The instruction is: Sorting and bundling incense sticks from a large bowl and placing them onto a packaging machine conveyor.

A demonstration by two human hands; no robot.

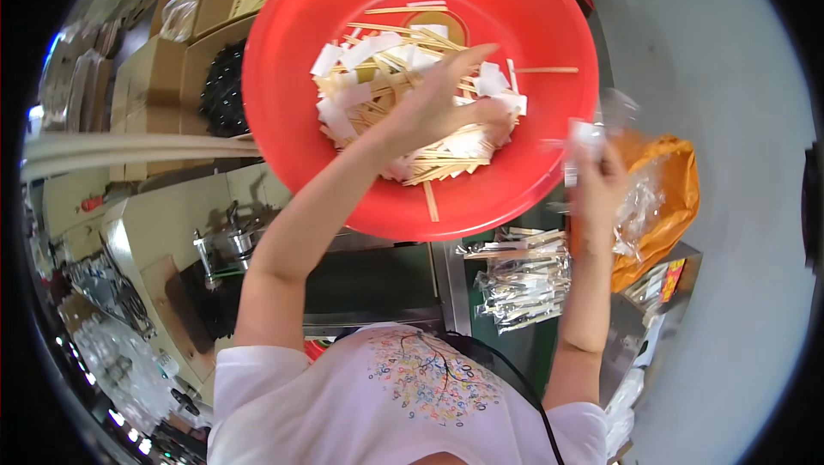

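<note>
Left hand (451,111) is hanging open over loose sticks (446,166), best picking lightly; right hand (598,175) is pinching a blurred white packet (585,133), best keeping it off the basin (292,61) rim

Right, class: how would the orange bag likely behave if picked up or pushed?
The orange bag would probably flop, since it looks creased and slack. It may feel light for its size: what shows inside is crumpled clear plastic.

Plain grey wall (721,113) at right, dark green work surface (369,285) below.
</note>
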